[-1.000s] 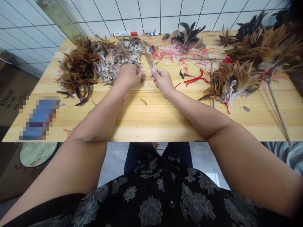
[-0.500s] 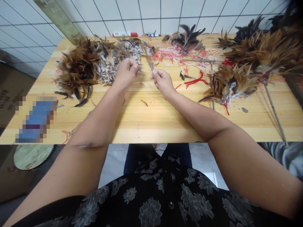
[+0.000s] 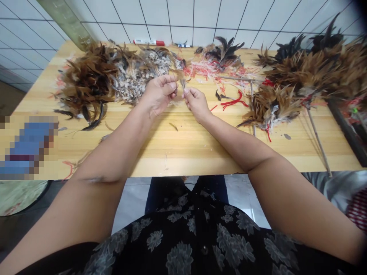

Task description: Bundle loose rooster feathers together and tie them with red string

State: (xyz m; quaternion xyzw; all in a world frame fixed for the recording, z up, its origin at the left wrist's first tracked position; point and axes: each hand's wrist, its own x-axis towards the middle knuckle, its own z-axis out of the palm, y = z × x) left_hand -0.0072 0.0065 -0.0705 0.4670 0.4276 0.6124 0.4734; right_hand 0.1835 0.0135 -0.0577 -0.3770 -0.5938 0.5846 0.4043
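Note:
My right hand pinches the pale quill end of a small brown feather, whose tip points up and away from me. Close beside it on the left, my left hand has its thumb and fingers pressed together; what lies between them, if anything, is too small to make out. Just left of that hand spreads a pile of brown feathers with a mass of pale, fluffy quill ends. A single loose feather lies on the wooden table below my hands.
Bundled brown feathers and feather dusters with a stick handle lie at the right. Red strings and tangled pink fibres are nearby. Two markers, one a red-capped marker, lie by the tiled wall.
My left hand has turned and come closer to my right hand, its fingers now near the feather. My right hand keeps its pinch on the feather. The view has shifted slightly.

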